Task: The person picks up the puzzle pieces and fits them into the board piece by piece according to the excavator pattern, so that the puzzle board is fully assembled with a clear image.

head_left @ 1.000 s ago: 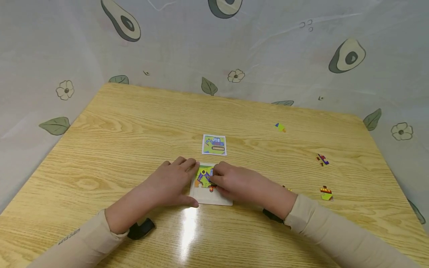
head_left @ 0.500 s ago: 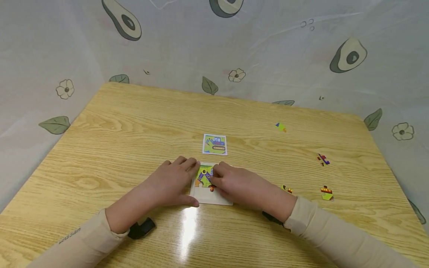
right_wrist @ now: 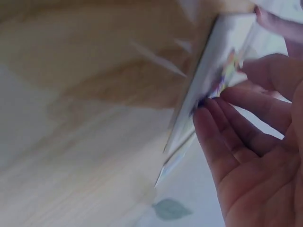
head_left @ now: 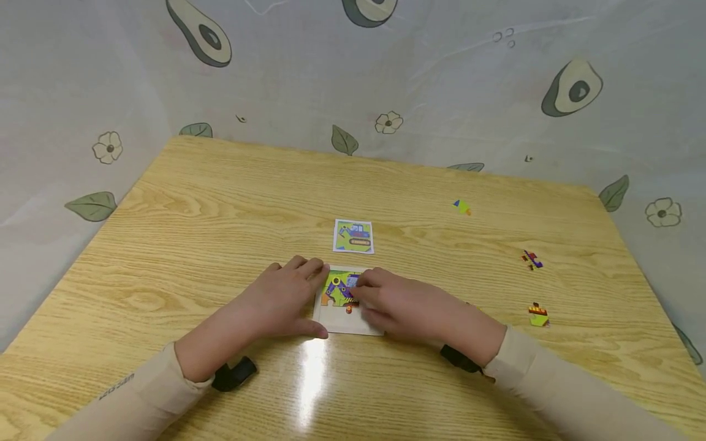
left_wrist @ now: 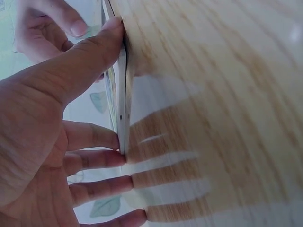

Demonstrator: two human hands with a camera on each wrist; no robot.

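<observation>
A square puzzle tray (head_left: 337,321) lies on the table, with jigsaw pieces (head_left: 334,293) of a digger picture across its upper part. My left hand (head_left: 281,301) rests at its left side, fingers spread; in the left wrist view the thumb touches the tray's edge (left_wrist: 122,97). Over the right side of the tray is my right hand (head_left: 405,306). Its fingertips touch a blue cab piece (head_left: 353,282) and the pieces round it. In the right wrist view thumb and fingers stand apart above the tray surface (right_wrist: 194,113). The right hand hides the tray's right part.
Behind the tray lies a square picture card (head_left: 353,236) of a blue digger. Loose pieces lie to the right: a green one (head_left: 462,207), a striped one (head_left: 532,260) and a red-yellow one (head_left: 538,315). A patterned cloth (head_left: 276,79) hangs behind the table.
My right hand has shifted slightly right and its fingers have loosened, uncovering more of the blue cab. Its forearm now covers most of a loose piece beside it. The left hand stays put.
</observation>
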